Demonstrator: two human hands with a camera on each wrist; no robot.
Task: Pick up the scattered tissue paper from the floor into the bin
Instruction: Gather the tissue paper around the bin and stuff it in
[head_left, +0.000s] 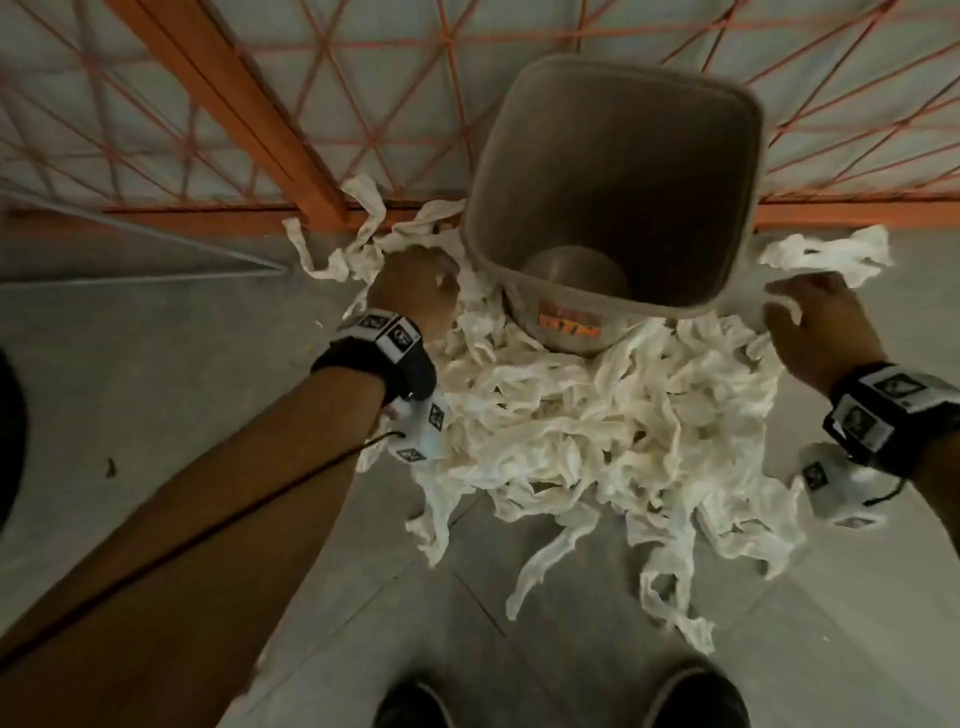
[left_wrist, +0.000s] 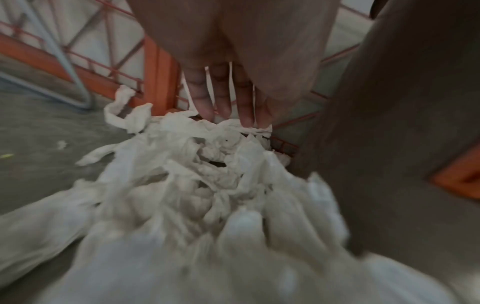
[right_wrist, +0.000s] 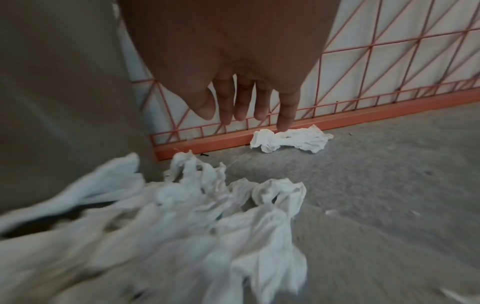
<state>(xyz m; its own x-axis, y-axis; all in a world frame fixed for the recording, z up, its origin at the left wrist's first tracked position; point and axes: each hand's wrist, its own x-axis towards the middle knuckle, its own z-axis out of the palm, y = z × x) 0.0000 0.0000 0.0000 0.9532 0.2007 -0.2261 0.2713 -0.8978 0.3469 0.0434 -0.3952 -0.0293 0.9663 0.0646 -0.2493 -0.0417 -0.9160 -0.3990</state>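
A grey bin (head_left: 623, 156) with an orange label stands on the floor, and a big heap of white tissue paper (head_left: 597, 415) lies round its base. My left hand (head_left: 415, 283) reaches down at the bin's left side. Its straight fingers (left_wrist: 221, 102) touch the top of the tissue heap (left_wrist: 194, 174) beside the bin (left_wrist: 389, 102). My right hand (head_left: 808, 322) hovers to the right of the bin (right_wrist: 64, 82), fingers (right_wrist: 241, 107) straight and holding nothing. Just beyond them lies a separate tissue wad (right_wrist: 291, 140), also visible from above (head_left: 831, 254). More tissue (right_wrist: 194, 216) spreads below the right hand.
An orange wire-mesh fence (head_left: 311, 130) with an orange base rail (right_wrist: 337, 123) runs right behind the bin. A grey metal frame (head_left: 156, 244) lies on the floor at the left. My two dark shoes (head_left: 415, 706) stand on the grey floor at the bottom.
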